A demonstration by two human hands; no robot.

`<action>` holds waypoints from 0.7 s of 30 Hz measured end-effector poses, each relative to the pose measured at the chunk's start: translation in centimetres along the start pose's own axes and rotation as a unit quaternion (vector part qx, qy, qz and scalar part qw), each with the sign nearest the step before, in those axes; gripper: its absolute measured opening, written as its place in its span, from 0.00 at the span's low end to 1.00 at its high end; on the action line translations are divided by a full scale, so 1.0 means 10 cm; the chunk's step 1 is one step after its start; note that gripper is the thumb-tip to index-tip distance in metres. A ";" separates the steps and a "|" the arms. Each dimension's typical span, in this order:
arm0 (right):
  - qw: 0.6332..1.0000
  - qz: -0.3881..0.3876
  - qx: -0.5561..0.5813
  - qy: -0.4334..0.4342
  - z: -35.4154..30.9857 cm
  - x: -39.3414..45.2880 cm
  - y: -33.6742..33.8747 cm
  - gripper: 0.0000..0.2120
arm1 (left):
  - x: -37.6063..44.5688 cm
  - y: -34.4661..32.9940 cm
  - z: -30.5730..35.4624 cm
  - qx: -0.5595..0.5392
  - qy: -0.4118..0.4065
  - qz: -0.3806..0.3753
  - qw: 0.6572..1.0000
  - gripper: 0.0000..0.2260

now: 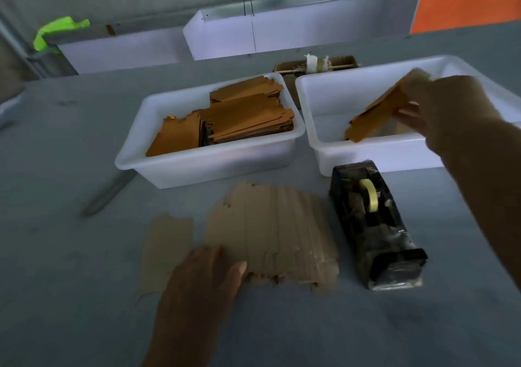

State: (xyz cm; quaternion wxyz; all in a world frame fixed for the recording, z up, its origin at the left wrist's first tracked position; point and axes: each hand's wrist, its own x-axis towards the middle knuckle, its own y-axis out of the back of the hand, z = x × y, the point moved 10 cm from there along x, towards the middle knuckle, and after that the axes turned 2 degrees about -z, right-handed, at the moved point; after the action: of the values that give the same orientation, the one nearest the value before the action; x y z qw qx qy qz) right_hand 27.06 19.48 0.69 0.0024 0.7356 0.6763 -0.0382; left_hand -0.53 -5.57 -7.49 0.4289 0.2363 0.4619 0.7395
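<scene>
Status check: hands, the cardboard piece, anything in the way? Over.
Right hand grips cardboard piece, tilted over right bin. Left hand rests on cardboard stack. Tape dispenser beside stack, not blocking.

Your head-worn camera looks forward and down onto the grey table [56,254] from close above, catching your left hand [203,279] and right hand [442,107].

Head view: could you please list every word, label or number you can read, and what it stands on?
None can be read.
The tape dispenser, the white tub of cards and the card that the right hand holds show no legible print; the picture is blurred.
</scene>
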 end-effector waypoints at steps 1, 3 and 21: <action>1.000 0.016 -0.010 -0.009 0.03 0.07 0.05 0.18 | -0.01 -0.03 0.00 0.034 0.005 -0.013 0.999 0.21; 0.999 0.041 -0.013 -0.012 0.05 0.04 0.11 0.20 | 0.01 -0.08 -0.03 0.086 0.005 -0.023 0.996 0.24; 0.957 -0.244 -0.150 0.046 0.20 -1.38 -0.59 0.13 | -0.09 0.04 -0.28 0.197 0.019 0.028 0.980 0.15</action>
State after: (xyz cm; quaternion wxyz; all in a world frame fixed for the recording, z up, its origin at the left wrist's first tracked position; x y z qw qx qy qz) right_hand 19.98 6.15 -0.22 0.0722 0.5405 0.8325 0.0977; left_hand -2.39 -7.76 -8.38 0.3443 0.3148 0.6000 0.6499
